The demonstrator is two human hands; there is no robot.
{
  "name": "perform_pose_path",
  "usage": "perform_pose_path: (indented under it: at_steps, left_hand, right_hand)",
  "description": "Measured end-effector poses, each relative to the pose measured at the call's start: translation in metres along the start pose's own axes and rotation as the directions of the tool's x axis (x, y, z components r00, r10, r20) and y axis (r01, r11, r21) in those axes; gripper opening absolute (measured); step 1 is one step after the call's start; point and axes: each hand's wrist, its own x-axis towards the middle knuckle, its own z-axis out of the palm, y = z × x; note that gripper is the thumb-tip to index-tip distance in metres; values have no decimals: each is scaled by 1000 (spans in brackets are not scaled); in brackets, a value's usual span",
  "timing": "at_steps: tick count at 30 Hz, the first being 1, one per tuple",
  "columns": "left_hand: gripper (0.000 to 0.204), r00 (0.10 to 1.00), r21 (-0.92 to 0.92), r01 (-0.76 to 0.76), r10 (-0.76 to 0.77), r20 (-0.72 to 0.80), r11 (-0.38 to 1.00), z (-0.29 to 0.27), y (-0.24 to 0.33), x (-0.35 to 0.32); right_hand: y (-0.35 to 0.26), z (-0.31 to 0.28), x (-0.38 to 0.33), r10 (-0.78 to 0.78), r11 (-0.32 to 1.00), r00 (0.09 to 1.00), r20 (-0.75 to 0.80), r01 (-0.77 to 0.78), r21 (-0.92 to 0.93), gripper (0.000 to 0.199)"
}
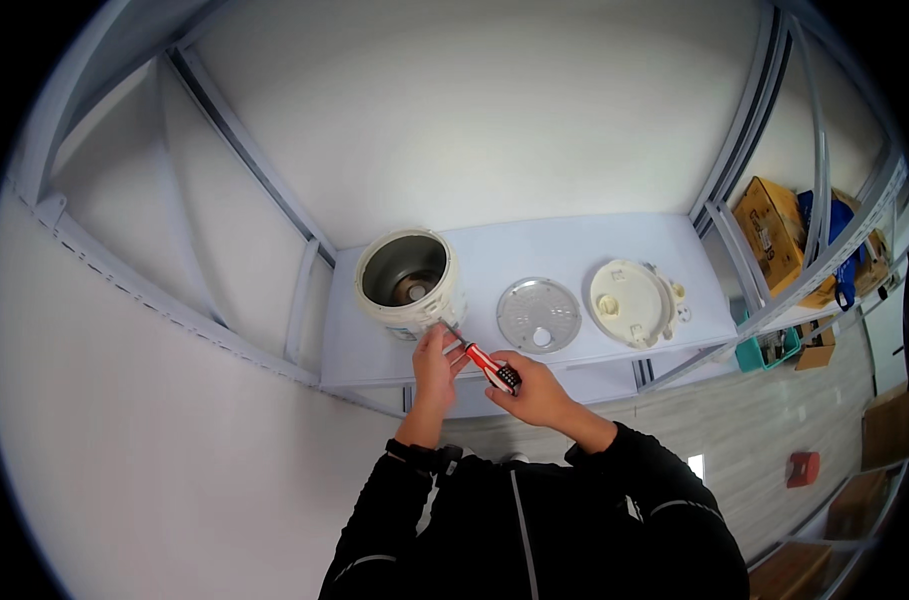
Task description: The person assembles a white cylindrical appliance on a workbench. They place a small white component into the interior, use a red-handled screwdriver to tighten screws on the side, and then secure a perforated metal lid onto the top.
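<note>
A rice cooker body (456, 297) stands on the left of the white shelf, its round top uncovered and a dark metal interior showing. My right hand (536, 393) grips a screwdriver (485, 364) with a red, white and black handle. Its shaft points up and left at the near side of the cooker. My left hand (436, 368) is at that same spot, fingers curled beside the shaft's end; what they pinch is too small to make out. Right of the cooker lies a round perforated metal plate (539, 310). Farther right is a cream plastic lid (634, 285) with its inner side up.
Grey metal frame posts (739, 120) rise at both ends of the white shelf (494, 240). To the right are a cardboard box (767, 230), a blue bag (842, 262) and a teal bin (754, 355). A red stool-like object (802, 468) sits on the floor.
</note>
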Motion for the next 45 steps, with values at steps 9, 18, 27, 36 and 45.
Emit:
perform_pose_path:
  at_steps: [9,18,27,36,45]
  left_hand:
    - [26,984,280,-134,161,-77,951,-8,-6,34]
    - [23,995,64,43,-37,-91,997,-4,-1,34]
    - [20,993,-7,99,-99,-67,995,-8,-1,34]
    - [18,997,131,40,-48,54,991,-22,-16,29]
    - [15,986,164,76,-98,136,984,-16,-49,36]
  right_hand:
    - [-6,4,-2,-159,947,986,-49,138,-290,61]
    - [4,2,0,-193,909,981,-20,171,-380,67]
    - [-12,-14,-2,-118,960,992,40,124,-250,63]
    - [8,-51,-4,-116,978,985,124,135,-160,57]
    - [24,-69,-21,-58,977,995,83,73,-199,57]
